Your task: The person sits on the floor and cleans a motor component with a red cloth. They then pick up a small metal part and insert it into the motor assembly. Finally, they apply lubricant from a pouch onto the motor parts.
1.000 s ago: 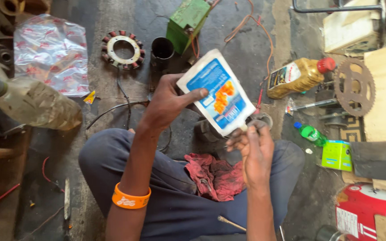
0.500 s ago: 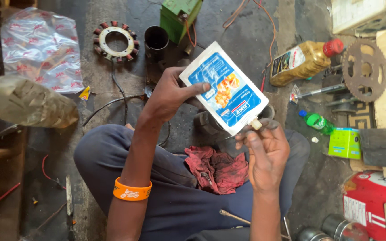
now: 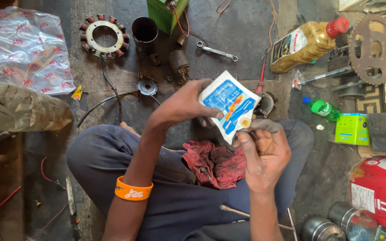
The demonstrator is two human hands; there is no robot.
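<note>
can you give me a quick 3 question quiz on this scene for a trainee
1. Which hand holds the blue and white pouch?
2. True or false: the red rag lies on the person's lap.
3. The oil bottle has a cap of which colour: A green, B red, C black?

Key:
1. The left hand; the right hand is at the pouch's lower corner.
2. True.
3. B.

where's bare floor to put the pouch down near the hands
Freest patch: dark floor between the green box, the wrench and the oil bottle. A smaller strip lies below the green bottle, right of the knee. It is crowded around the stator ring, black cup and small parts by the left hand.
</note>
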